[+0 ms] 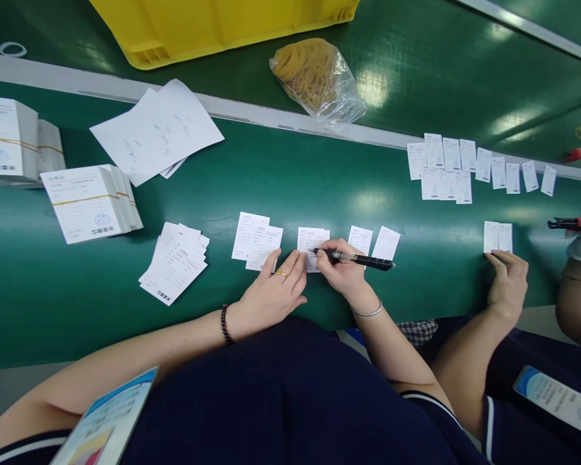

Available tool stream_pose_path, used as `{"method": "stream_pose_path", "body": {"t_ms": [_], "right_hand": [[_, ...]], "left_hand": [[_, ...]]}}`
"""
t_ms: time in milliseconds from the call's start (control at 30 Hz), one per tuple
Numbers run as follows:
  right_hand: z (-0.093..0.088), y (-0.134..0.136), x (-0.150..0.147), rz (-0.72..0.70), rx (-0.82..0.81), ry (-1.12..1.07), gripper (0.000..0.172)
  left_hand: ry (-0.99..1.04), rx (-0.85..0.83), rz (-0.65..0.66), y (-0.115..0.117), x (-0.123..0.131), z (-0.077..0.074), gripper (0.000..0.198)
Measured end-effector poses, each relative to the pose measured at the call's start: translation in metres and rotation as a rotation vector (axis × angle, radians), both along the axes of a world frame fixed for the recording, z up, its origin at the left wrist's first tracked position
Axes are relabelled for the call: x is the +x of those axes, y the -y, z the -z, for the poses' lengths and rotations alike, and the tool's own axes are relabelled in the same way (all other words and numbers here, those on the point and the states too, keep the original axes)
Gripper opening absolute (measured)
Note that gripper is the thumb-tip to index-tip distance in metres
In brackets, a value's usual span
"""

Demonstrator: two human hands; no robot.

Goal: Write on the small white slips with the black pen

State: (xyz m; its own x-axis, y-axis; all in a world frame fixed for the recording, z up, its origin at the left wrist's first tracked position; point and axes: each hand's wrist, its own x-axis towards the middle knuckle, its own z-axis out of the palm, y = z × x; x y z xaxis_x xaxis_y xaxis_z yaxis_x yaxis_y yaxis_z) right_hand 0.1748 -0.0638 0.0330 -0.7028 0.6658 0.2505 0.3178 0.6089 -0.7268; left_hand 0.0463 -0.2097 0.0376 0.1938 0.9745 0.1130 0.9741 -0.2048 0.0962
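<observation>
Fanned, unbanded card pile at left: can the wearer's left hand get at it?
Probably yes: the left hand seems near enough to the unbanded card pile, with only green tabletop between them.

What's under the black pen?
The black pen has its tip over two overlapping cards; its barrel crosses the lower part of another card to their right. Whatever print lies beneath the barrel and right hand is covered.

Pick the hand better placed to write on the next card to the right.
The right hand, I'd judge: it grips the pen and sits nearest that card. The left hand holds no pen and lies farther off, by the lower edges of overlapping cards.
</observation>
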Motion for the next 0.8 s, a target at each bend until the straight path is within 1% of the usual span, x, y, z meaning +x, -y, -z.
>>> {"method": "stream_pose_path", "body": {"t_ms": [167, 300, 400, 467, 533, 600, 667, 733, 800], "right_hand": [[0.002, 0.000, 0.000, 0.023, -0.015, 0.017, 0.006], [0.004, 0.000, 0.001, 0.032, -0.035, -0.021, 0.005], [0.001, 0.000, 0.002, 0.049, -0.102, -0.068, 0.005], [-0.003, 0.000, 0.003, 0.072, -0.158, -0.122, 0.006], [-0.009, 0.002, 0.004, 0.089, -0.190, -0.170, 0.005], [-0.014, 0.004, 0.007, 0.091, -0.203, -0.193, 0.005], [-0.018, 0.007, 0.009, 0.071, -0.191, -0.168, 0.008], [-0.019, 0.012, 0.009, -0.006, -0.100, -0.069, 0.018], [-0.018, 0.018, 0.006, -0.117, 0.016, 0.049, 0.027]], "left_hand": [[-0.018, -0.001, -0.004, 0.001, 0.000, 0.000, 0.049], [0.002, -0.008, -0.002, 0.001, 0.001, 0.003, 0.050], [0.025, -0.010, -0.015, 0.001, 0.001, 0.002, 0.053], [0.036, 0.017, -0.007, 0.003, -0.001, -0.003, 0.054], [0.052, 0.072, 0.027, 0.010, -0.007, -0.010, 0.051], [0.080, 0.117, 0.047, 0.021, -0.018, -0.017, 0.044], [0.113, 0.127, 0.005, 0.035, -0.032, -0.021, 0.038], [0.131, 0.111, -0.074, 0.048, -0.045, -0.021, 0.035], [0.125, 0.081, -0.142, 0.058, -0.054, -0.018, 0.038]]}}
